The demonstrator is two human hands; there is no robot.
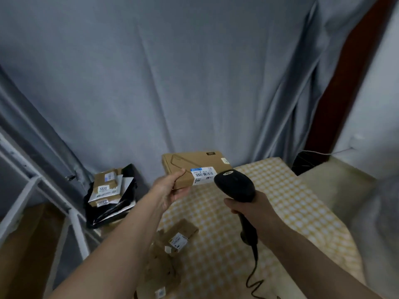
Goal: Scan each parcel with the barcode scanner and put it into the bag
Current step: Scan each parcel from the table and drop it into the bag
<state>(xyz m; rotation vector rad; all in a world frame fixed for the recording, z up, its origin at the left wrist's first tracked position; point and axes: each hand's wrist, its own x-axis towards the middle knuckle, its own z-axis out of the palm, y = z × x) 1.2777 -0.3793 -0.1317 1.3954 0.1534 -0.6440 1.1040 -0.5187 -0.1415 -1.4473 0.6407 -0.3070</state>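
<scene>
We see the left hand raised over the far left part of the table, its thumb on top and its fingers underneath a flat brown cardboard box, gripping that box by its near left corner. The box is held up in the air, roughly level, with its top face toward us. On that face sits a white shipping label with a blue strip along its upper edge and a black barcode below; we cannot read the small print. A small dark mark sits near the far right corner of the box, too blurred to read.

The right hand is wrapped around the handle of a black barcode scanner. The scanner's head is just beside the right end of the label, pointing at it. A black coiled cord runs from the bottom of the handle toward us.

The table wears a yellow and white checked cloth. Near its left edge lie more brown parcels, each with a white label we cannot read.

Further left, on the floor, a black bag lies open with several labelled parcels in it; one label reads "1222". A grey curtain hangs behind everything, and a white metal frame stands at the far left.
</scene>
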